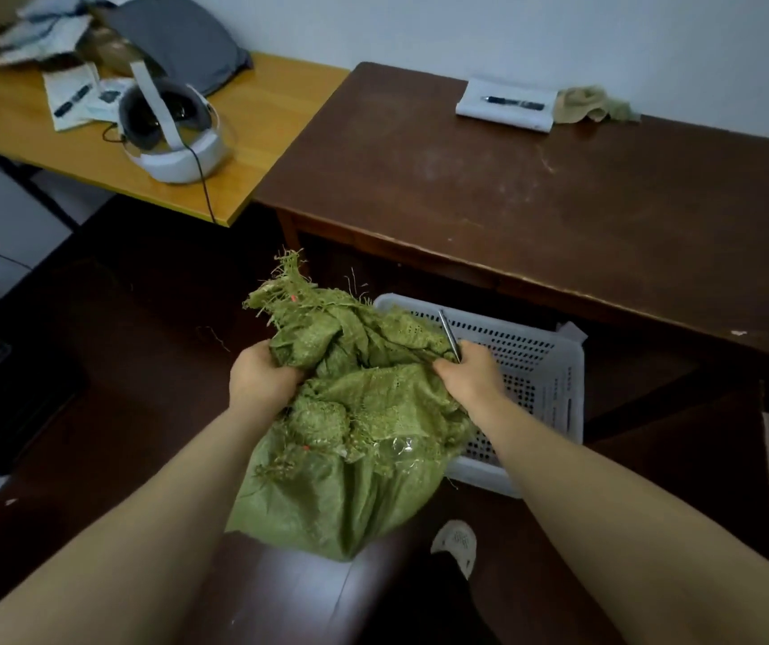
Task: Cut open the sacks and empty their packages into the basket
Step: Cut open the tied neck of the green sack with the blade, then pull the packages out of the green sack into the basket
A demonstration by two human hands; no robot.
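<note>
Green sack (350, 412): bunched, frayed, overlapping basket (536, 360).
Left hand (259, 372): fingers clamped on sack.
Right hand (468, 374): clamped on sack and blade (448, 335).

Office: desks (536, 202), VR headset (170, 132).

In view are one green sack (354, 412), one white basket (554, 365), one metal blade (448, 332), one white headset (177, 166), one pen (515, 103), one rag (596, 104), and two tables, a light table (261, 114) and a dark table (559, 216).
</note>
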